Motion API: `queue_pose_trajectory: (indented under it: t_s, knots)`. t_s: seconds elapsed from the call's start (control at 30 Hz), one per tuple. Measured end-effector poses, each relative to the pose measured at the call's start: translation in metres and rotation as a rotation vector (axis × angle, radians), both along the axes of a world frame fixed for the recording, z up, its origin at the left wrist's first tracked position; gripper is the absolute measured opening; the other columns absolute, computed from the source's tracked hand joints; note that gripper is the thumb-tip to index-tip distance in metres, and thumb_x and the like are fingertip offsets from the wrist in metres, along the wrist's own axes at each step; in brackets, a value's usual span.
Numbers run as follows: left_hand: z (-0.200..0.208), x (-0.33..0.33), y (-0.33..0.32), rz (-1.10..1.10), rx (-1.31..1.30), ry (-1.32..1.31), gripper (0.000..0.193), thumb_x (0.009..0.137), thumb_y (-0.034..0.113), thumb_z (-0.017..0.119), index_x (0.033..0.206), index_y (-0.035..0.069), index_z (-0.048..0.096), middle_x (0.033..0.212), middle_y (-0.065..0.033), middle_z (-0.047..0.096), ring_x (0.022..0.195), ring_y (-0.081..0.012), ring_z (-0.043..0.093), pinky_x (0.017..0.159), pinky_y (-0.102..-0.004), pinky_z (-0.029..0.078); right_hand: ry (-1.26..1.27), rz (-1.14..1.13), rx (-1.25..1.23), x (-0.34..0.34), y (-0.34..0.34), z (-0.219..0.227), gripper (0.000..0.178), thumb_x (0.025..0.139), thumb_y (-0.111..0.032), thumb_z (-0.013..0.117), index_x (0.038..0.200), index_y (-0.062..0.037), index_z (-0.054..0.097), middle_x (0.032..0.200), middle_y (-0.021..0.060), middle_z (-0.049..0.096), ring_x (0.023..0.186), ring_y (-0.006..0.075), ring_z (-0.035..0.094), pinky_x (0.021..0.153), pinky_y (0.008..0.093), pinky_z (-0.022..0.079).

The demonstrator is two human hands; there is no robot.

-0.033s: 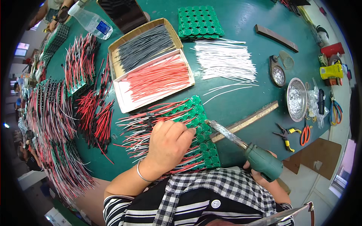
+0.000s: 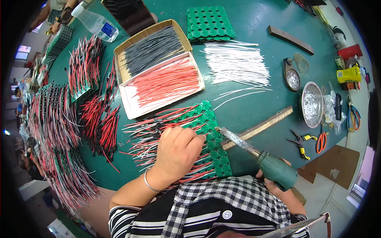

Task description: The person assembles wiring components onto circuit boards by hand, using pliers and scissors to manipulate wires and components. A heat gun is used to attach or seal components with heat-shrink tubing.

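My left hand (image 2: 178,148) is closed above a green circuit board sheet (image 2: 219,158) made of round sections. Its fingertips touch down among red, white and black wires (image 2: 147,137) fixed along the sheet; what they pinch is hidden beneath them. In my right hand (image 2: 274,185) is a soldering iron (image 2: 278,170) with a dark green handle. The iron's silvery shaft points up and left, and its tip lies just over the sheet's right edge, a short way from my left fingertips.
Behind the sheet stands a box (image 2: 127,101) of black and red wires. White wires (image 2: 236,63) lie beside it, below stacked green boards (image 2: 210,23). Wired boards (image 2: 55,119) crowd the left. A bar (image 2: 258,127), metal bowl (image 2: 312,105) and pliers (image 2: 301,142) are to the right.
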State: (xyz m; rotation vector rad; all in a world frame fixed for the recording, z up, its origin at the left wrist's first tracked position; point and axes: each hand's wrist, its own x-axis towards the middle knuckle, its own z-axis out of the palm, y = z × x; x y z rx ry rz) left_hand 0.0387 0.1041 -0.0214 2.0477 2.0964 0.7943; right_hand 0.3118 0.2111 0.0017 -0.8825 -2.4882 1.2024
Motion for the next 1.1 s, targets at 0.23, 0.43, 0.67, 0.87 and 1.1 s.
queue_pose_trajectory:
  t_s: [0.23,0.43,0.67,0.87,1.1]
  knots:
    - [0.0,0.004,0.004,0.03,0.011,-0.018,0.02,0.064,0.002,0.069,0.081,0.009,0.06,0.075,-0.003,0.052,0.067,-0.0219,0.05,0.06,-0.0349,0.038,0.025,0.017,0.01,0.007,-0.002,-0.008,0.029,0.089,-0.033,0.05,0.077,-0.0104,0.062,0.067,-0.002,0.063,0.065,0.0179,0.06,0.075,0.0327,0.043]
    - [-0.001,0.003,0.004,0.03,0.028,-0.018,0.021,0.063,0.003,0.069,0.082,0.009,0.061,0.075,-0.003,0.052,0.066,-0.0215,0.05,0.06,-0.0346,0.038,0.058,0.134,-0.002,0.012,0.004,-0.009,0.02,0.073,-0.008,0.064,0.093,-0.0071,0.066,0.089,0.0084,0.066,0.08,0.0276,0.065,0.07,0.0354,0.051]
    - [-0.002,0.004,0.005,0.029,0.054,-0.007,0.022,0.063,0.003,0.07,0.083,0.009,0.061,0.075,-0.0028,0.053,0.066,-0.0208,0.05,0.059,-0.0341,0.038,0.042,0.11,-0.089,0.013,0.002,-0.01,0.021,0.073,-0.008,0.065,0.094,-0.0074,0.066,0.089,0.0077,0.067,0.081,0.0267,0.065,0.072,0.0358,0.051]
    - [-0.004,0.004,0.006,0.029,0.062,-0.006,0.022,0.062,0.002,0.069,0.082,0.009,0.061,0.074,-0.0031,0.053,0.065,-0.021,0.05,0.059,-0.0341,0.037,0.106,0.025,-0.091,0.008,-0.003,-0.014,0.018,0.086,-0.023,0.056,0.083,-0.0057,0.061,0.069,0.0035,0.061,0.062,0.018,0.059,0.06,0.0313,0.046]
    - [-0.004,0.004,0.005,0.035,0.057,-0.021,0.022,0.062,0.002,0.068,0.082,0.008,0.061,0.074,-0.0037,0.053,0.066,-0.0215,0.051,0.06,-0.0343,0.038,-0.016,0.209,0.093,0.012,0.005,-0.004,0.019,0.076,-0.011,0.064,0.094,-0.0058,0.065,0.089,0.0086,0.066,0.082,0.0251,0.065,0.073,0.0356,0.051]
